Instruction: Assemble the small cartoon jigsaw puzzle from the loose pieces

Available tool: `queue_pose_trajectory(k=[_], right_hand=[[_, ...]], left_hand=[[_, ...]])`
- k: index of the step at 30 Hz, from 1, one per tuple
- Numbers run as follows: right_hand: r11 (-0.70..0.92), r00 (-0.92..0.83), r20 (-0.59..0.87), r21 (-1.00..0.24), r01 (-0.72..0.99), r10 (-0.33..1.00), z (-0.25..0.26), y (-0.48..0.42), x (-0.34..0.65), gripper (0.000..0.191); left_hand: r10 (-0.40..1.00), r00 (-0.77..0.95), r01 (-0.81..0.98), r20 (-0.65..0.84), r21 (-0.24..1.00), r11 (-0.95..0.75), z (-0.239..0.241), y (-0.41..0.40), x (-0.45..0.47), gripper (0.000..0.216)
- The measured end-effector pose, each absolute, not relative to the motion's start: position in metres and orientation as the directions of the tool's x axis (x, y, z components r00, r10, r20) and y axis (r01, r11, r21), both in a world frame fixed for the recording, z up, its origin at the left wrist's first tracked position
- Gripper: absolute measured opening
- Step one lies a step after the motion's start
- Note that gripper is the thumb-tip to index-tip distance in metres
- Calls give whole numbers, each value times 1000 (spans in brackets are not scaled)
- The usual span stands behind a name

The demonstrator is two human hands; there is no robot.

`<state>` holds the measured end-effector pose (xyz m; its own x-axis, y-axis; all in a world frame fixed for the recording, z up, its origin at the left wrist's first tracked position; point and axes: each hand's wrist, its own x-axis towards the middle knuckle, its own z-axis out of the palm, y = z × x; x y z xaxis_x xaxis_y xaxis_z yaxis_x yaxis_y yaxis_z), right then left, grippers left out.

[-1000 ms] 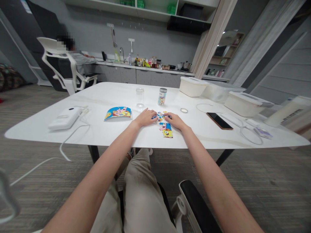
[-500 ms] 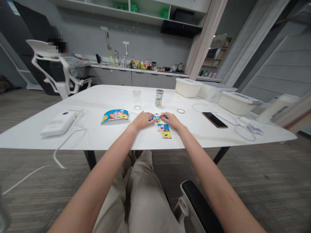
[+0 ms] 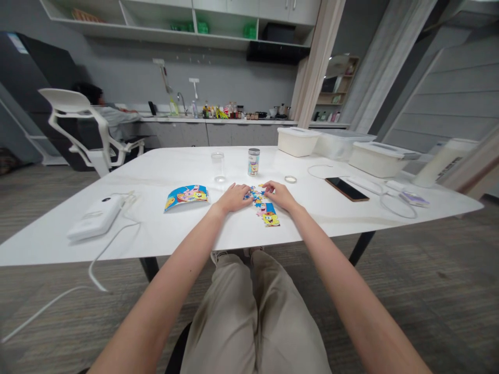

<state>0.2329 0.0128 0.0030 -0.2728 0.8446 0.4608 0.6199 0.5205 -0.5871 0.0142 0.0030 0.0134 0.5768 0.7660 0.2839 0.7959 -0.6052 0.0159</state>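
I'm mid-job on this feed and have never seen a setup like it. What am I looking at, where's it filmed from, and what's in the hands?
There's no machine here: a person is working with two bare hands at a white table. The view comes from one camera worn on that person's head, looking forward and down.

The left hand and right hand are on either side of small, multicoloured jigsaw pieces. Whether either hand grips one is too small to tell. Nearer the person lies a partly joined blue-and-yellow cartoon puzzle section.

To the left is a curved, blue printed picture sheet. Farther back stand a clear cylindrical jar and a printed cylindrical container with a silvery lid. A black-screened phone lies to the right.
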Motion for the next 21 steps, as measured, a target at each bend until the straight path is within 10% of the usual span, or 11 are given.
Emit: queue_pose_trajectory(k=[21], right_hand=[[323, -42, 460, -552, 769, 887, -7, 15, 246, 31]], left_hand=[[829, 486, 813, 277, 204, -545, 13, 8, 3, 29]])
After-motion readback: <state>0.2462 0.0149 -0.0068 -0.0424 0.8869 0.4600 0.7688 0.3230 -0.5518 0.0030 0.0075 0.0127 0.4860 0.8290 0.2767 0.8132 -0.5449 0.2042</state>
